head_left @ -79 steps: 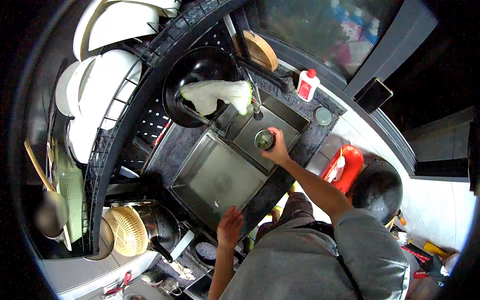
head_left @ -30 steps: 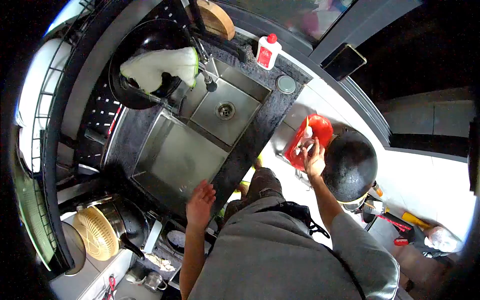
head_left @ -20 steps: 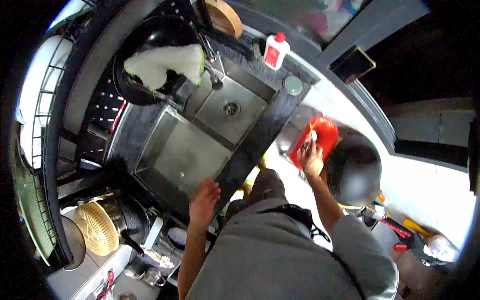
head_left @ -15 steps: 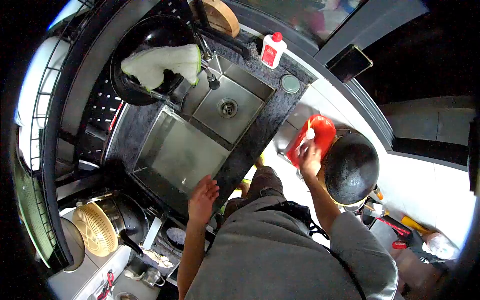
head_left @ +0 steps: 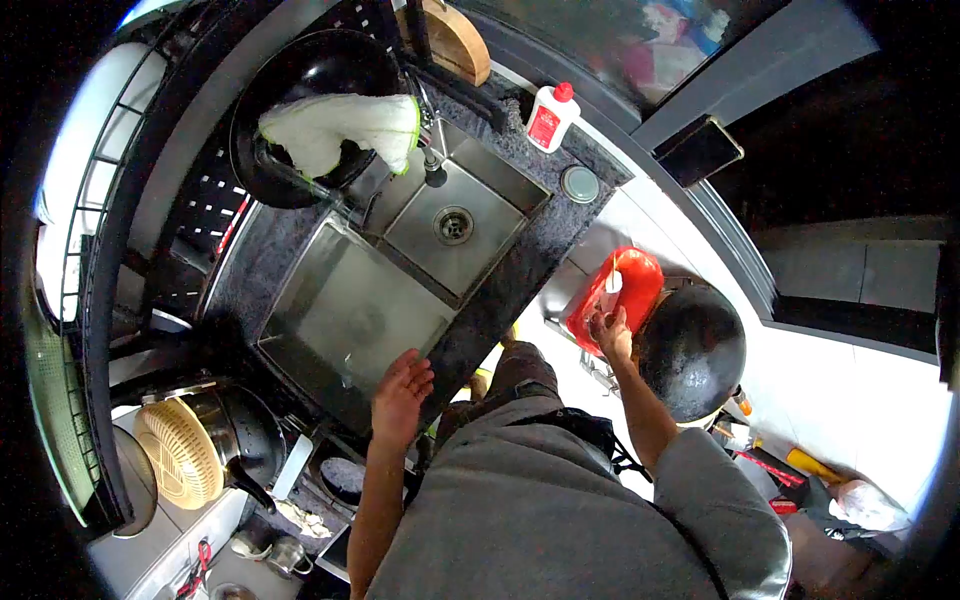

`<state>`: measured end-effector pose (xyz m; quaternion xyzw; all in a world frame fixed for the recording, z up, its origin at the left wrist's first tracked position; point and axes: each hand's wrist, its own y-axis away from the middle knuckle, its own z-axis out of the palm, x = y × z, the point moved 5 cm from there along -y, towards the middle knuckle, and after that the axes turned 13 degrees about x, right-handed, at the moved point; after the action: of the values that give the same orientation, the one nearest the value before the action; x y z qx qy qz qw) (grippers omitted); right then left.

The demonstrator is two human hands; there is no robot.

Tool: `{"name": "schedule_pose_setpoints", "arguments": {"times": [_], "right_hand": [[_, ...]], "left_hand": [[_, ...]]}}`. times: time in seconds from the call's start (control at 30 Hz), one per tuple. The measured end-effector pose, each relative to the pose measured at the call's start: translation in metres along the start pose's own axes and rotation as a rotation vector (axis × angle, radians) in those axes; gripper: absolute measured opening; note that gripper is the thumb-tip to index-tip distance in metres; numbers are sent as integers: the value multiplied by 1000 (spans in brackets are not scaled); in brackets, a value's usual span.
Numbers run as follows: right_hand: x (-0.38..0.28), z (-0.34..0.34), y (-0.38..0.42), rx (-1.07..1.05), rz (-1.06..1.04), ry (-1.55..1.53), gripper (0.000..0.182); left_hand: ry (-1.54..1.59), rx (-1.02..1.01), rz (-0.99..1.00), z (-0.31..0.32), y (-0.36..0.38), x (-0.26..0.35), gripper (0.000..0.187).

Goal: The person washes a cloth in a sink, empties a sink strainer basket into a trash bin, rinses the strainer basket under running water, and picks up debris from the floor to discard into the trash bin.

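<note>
Hands apart: I see the left hand (head_left: pixel 402 393) loose by the sink (head_left: pixel 345 290), the right hand (head_left: pixel 612 336) at the red bin (head_left: pixel 643 277), its grip unclear; I'd work low, easing past the rim.

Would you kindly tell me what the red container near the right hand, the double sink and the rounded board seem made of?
The red container: probably glossy plastic, from its bright highlights; a liner bag is possible. The double sink: most likely satin stainless steel, given its grey, metallic sheen. The rounded board: apparently dull-finished wood, from its light-brown colour; grain is unclear.
</note>
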<state>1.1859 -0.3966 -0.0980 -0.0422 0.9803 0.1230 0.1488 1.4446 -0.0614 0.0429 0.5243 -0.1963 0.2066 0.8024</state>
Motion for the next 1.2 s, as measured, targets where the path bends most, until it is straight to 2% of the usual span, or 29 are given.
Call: {"name": "schedule_pose_setpoints", "arguments": {"times": [0.13,0.2,0.23,0.27,0.3,0.37,0.4,0.43,0.47,0.5,0.53,0.6,0.67,0.73,0.77,0.8,0.87,0.9,0.93,1.0,1.03,1.07,1.1,1.13,1.2], "right_hand": [[19,17,-9,87,-66,-130,60],[31,24,-7,-10,216,-791,52],[22,17,5,-114,455,-1005,47],[21,27,9,-273,681,-1347,44],[-4,14,16,-406,545,-1432,42],[-60,-12,35,-677,498,-1581,41],[-83,-19,43,-822,593,-1647,44],[-109,-36,59,-915,526,-1671,50],[-123,-33,64,-1074,503,-1752,52],[-133,-30,68,-964,392,-1629,53],[-153,-32,78,-1108,377,-1654,54],[-191,-37,100,-1402,337,-1661,57],[-220,-38,119,-1461,450,-1584,59],[-236,-20,130,-1457,446,-1465,59],[-244,-7,135,-1417,436,-1375,59],[-250,11,138,-1504,364,-1330,58],[-271,36,152,-1454,236,-1222,57],[-286,41,161,-1482,226,-1208,57],[-303,44,175,-1668,158,-1233,56],[-328,49,202,-1879,95,-1234,55],[-337,51,215,-1905,88,-1260,55],[-344,51,227,-1932,83,-1282,56],[-351,48,241,-2073,105,-1276,57],[-355,45,253,-2094,114,-1243,57],[-367,31,272,-2133,-71,-1266,59]], "left_hand": [[44,10,-25,-3,-1,-2,44],[27,13,-14,-4,-3,-3,43],[30,14,-13,-3,-2,-2,43],[31,27,-14,-2,0,-2,42],[34,40,-16,-1,2,-3,41],[-7,51,1,5,0,-4,40],[-50,62,21,9,-2,-3,39],[-44,64,28,15,-2,-2,39],[-164,45,89,24,-1,0,38],[-284,30,152,33,2,4,38],[-275,45,163,39,4,7,38],[-432,-81,347,60,13,17,36],[-415,-65,421,64,17,24,34],[-356,-8,406,56,19,27,33],[-312,54,396,48,21,27,31],[-297,91,417,36,24,29,31],[-319,135,465,15,31,30,29],[-240,213,426,4,38,29,27],[-232,234,434,-7,44,26,27],[-303,343,597,-32,58,28,25],[-272,460,647,-38,67,33,20],[-261,492,645,-44,74,36,20],[-405,558,782,-46,84,44,18],[-553,621,913,-47,93,52,16],[-614,711,969,-43,99,65,18]]}}
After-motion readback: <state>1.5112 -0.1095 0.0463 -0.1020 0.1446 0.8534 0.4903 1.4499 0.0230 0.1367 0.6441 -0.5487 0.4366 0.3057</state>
